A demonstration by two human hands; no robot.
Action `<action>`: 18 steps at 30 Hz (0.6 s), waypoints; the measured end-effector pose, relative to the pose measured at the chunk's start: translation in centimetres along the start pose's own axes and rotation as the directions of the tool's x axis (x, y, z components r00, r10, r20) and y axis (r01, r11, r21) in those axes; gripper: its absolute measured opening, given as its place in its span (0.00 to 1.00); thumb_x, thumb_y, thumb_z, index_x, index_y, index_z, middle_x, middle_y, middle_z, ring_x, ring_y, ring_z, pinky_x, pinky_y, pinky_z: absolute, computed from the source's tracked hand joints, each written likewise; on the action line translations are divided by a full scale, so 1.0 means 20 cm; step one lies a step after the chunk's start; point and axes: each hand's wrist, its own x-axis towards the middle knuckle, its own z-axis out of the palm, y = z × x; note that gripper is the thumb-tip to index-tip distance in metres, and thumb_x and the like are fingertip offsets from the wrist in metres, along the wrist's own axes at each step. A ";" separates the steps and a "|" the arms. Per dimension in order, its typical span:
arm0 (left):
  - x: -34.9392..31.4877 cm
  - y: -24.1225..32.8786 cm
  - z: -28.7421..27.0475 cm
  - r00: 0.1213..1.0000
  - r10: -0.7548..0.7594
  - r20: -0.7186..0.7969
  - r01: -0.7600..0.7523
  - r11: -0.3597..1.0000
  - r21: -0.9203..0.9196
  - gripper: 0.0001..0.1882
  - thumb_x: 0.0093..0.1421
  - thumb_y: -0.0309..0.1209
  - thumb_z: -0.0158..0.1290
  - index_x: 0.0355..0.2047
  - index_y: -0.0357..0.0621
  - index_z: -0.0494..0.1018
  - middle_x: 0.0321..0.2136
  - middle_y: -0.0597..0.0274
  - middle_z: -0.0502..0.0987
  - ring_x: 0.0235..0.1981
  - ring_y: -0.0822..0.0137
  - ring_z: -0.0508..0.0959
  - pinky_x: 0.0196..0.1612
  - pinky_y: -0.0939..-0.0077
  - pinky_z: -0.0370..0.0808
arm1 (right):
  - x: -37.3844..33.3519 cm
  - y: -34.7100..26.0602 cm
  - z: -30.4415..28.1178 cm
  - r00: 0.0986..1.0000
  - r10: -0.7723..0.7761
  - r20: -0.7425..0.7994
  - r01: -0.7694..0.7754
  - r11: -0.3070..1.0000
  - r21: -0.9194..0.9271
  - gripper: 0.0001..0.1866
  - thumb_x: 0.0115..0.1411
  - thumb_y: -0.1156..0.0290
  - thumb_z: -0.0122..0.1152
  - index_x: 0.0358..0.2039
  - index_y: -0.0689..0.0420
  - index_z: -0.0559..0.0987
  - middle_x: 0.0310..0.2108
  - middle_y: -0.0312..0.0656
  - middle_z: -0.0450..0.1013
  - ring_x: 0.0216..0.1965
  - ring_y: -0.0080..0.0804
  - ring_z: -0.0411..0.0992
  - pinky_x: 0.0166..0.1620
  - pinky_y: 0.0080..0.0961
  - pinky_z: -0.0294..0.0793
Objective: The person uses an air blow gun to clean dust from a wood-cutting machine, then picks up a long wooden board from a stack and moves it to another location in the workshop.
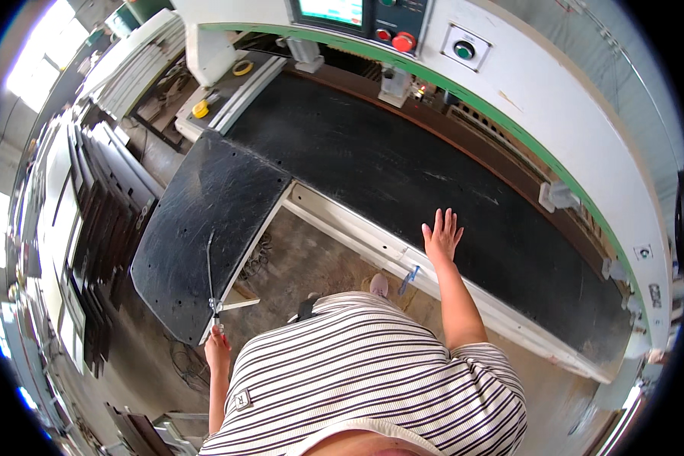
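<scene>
In my left hand (217,349), fingers closed round its handle, is an air blow gun (211,280) with a long thin nozzle. The nozzle reaches up over the black side wing (194,201) of a machine table. My right hand (441,237) lies spread, palm down, on the black main table surface (357,156), near its front edge. Nothing is in that hand. A blue strip-like thing (409,280) hangs at the white front rail (357,237), just left of my right forearm.
A white machine beam (539,68) with green edging spans the table's far side. It carries a screen (330,9) and a red button (403,42). Yellow tape rolls (201,109) sit at the far left. Dark and white panels (91,205) stand stacked on the left.
</scene>
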 end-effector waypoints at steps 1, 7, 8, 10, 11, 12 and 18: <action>-0.01 -0.04 0.00 0.999 -0.044 0.011 0.044 0.995 -0.091 0.37 0.65 0.60 0.31 0.13 0.42 0.66 0.10 0.63 0.67 0.13 0.67 0.67 0.20 0.69 0.63 | 0.02 -0.03 0.00 1.000 -0.026 0.009 0.026 1.000 -0.005 0.33 0.64 0.48 0.42 0.65 0.50 0.53 0.68 0.46 0.42 0.68 0.45 0.40 0.65 0.56 0.38; -0.08 -0.11 0.04 0.992 0.080 0.101 -0.079 0.997 -0.008 0.35 0.66 0.56 0.30 0.14 0.43 0.66 0.10 0.61 0.68 0.14 0.62 0.70 0.21 0.67 0.64 | 0.10 -0.14 -0.04 0.995 -0.054 0.082 0.055 0.998 -0.021 0.33 0.65 0.49 0.41 0.65 0.49 0.52 0.68 0.45 0.41 0.69 0.44 0.39 0.65 0.56 0.37; -0.10 -0.12 0.07 0.982 0.168 0.080 -0.178 0.975 0.133 0.31 0.66 0.53 0.31 0.18 0.45 0.69 0.13 0.57 0.72 0.19 0.53 0.75 0.25 0.59 0.68 | 0.10 -0.15 -0.04 0.994 -0.053 0.091 0.055 0.998 -0.021 0.33 0.65 0.49 0.41 0.66 0.48 0.51 0.68 0.45 0.40 0.69 0.43 0.38 0.65 0.56 0.36; -0.08 -0.13 0.11 0.976 0.183 0.117 -0.204 0.958 0.203 0.29 0.66 0.53 0.32 0.23 0.46 0.71 0.16 0.56 0.74 0.24 0.48 0.77 0.29 0.55 0.70 | 0.10 -0.14 -0.04 0.993 -0.072 0.091 0.074 0.997 -0.014 0.33 0.64 0.49 0.41 0.66 0.48 0.51 0.68 0.45 0.40 0.69 0.43 0.38 0.65 0.56 0.37; -0.07 -0.10 0.12 0.970 0.215 0.116 -0.236 0.947 0.220 0.28 0.66 0.53 0.32 0.24 0.46 0.71 0.16 0.56 0.75 0.25 0.48 0.77 0.30 0.55 0.70 | 0.10 -0.13 -0.03 0.993 -0.078 0.088 0.079 0.997 -0.011 0.33 0.64 0.48 0.41 0.66 0.48 0.51 0.68 0.45 0.40 0.69 0.43 0.38 0.65 0.56 0.37; -0.05 -0.07 0.12 0.977 0.195 0.089 -0.209 0.959 0.193 0.28 0.66 0.53 0.33 0.25 0.46 0.72 0.16 0.56 0.75 0.25 0.49 0.77 0.29 0.55 0.70 | 0.09 -0.12 -0.02 0.991 -0.094 0.091 0.095 0.995 -0.004 0.34 0.64 0.48 0.41 0.66 0.49 0.50 0.68 0.46 0.39 0.69 0.44 0.38 0.65 0.57 0.37; 0.31 -0.05 0.09 0.998 0.069 0.012 -0.061 0.948 -0.313 0.13 0.58 0.40 0.55 0.28 0.42 0.73 0.17 0.64 0.75 0.19 0.70 0.74 0.24 0.73 0.68 | 0.11 -0.11 -0.07 0.971 -0.105 0.216 0.114 0.993 -0.032 0.39 0.62 0.44 0.42 0.67 0.50 0.46 0.69 0.48 0.35 0.69 0.47 0.34 0.65 0.58 0.37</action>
